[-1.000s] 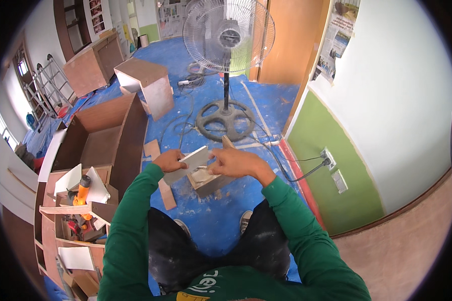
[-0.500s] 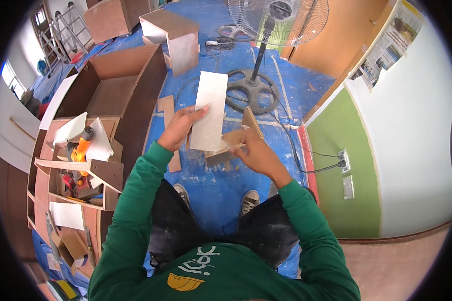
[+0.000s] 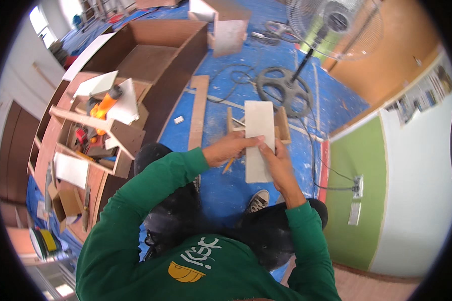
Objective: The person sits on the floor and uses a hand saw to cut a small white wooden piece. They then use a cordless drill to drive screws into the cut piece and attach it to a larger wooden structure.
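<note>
From where I stand, the narrow white panel (image 3: 259, 160) is up in the air in front of the person's knees, its long side pointing away from the body, above the blue floor sheet (image 3: 221, 193) and partly hiding a small wooden box (image 3: 284, 125). Both hands have it: the left hand (image 3: 226, 149) pinches the left edge with its thumb laid across the face, and the right hand (image 3: 281, 165) closes on the right edge, its thumb near the other's tip. The fingers behind are mostly out of sight, so I can't tell how firmly they press. A yellow pencil (image 3: 228, 165) shows just below the left hand; whether those fingers hold it is unclear. The panel looks like thin laminated board, and I'd expect it to be light enough for one hand, stiff, and unlikely to bend under its own weight. The flat face could turn slippery with dust, and the corners would probably chip if knocked. Midway along the long edges, thumbs on top and fingers beneath, seems the best place to hold it, balanced and clear of those corners.
</note>
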Available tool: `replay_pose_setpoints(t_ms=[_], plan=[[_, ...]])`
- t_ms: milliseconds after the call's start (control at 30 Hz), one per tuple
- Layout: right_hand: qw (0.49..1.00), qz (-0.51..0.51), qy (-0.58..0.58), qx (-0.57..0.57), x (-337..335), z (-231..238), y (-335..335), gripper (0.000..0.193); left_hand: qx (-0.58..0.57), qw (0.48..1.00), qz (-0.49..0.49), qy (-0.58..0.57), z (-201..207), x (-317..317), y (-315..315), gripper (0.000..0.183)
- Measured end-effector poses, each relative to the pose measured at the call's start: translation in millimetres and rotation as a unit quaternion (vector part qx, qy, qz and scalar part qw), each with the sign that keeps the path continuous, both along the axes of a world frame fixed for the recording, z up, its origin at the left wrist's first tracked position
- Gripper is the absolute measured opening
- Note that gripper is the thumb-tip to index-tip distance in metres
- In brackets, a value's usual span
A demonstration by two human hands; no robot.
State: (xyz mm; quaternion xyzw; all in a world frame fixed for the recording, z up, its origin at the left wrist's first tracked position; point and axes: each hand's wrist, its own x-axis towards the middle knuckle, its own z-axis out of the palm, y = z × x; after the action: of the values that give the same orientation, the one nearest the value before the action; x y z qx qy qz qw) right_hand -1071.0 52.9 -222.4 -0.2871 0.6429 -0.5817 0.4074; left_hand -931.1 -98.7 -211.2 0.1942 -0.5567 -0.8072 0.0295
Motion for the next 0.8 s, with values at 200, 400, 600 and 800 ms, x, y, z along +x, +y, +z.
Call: replay_pose_setpoints(t_ms=[200,400,600,800], plan=[[1.000,-0.001,0.001,-0.005,16.6,-12.4,-8.5,0.038,0.020,0.998,0.067,0.005,-23.9,1.9,4.6,0.062],[1.000,-0.012,-0.019,-0.004,12.6,-7.5,-6.1,0.038,-0.001,0.999,0.043,-0.023,-2.2,-0.2,6.6,0.063],[1.000,0.006,-0.013,0.010,9.6,-9.7,-2.9,0.041,-0.010,0.999,0.043,0.023,-29.1,-5.7,6.5,0.062],[0.999,-0.006,-0.032,-0.006,18.3,-0.4,-8.6,0.040,-0.039,0.999,0.035,0.008,-25.7,-2.3,1.9,0.059]])
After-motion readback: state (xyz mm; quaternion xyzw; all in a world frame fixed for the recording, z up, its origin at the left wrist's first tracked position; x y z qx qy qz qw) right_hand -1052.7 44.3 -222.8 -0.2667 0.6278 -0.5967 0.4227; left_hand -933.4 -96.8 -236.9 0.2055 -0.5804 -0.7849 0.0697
